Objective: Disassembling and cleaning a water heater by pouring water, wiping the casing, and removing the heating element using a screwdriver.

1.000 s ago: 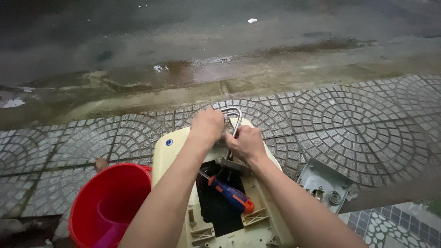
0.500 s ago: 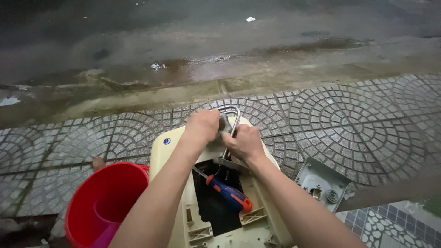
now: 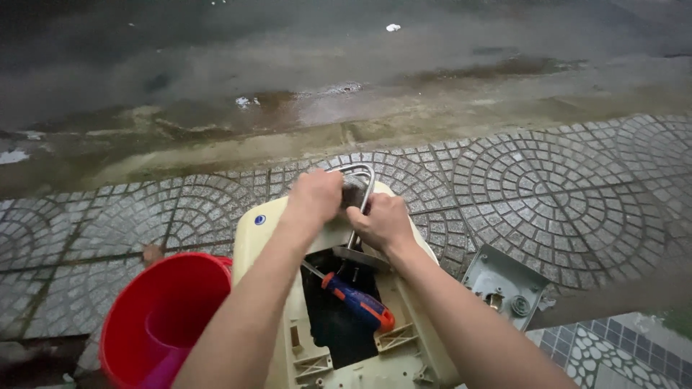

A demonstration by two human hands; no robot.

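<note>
A cream plastic appliance housing (image 3: 268, 238) stands open on the paved ground in front of me. At its far end a bent metal tube loop (image 3: 364, 180) sticks up. My left hand (image 3: 313, 196) is closed over the top of that metal part. My right hand (image 3: 386, 222) grips the tube and its base plate just to the right. A screwdriver (image 3: 358, 301) with a blue and orange handle lies inside the housing's dark opening, below my hands.
A red plastic bucket (image 3: 155, 317) stands to the left of the housing. A grey metal plate (image 3: 504, 284) with fittings lies to the right on the patterned paving stones. Beyond the curb is a wet road with puddles.
Both hands stay on the metal tube part; they have shifted only slightly. The view has barely drifted.
</note>
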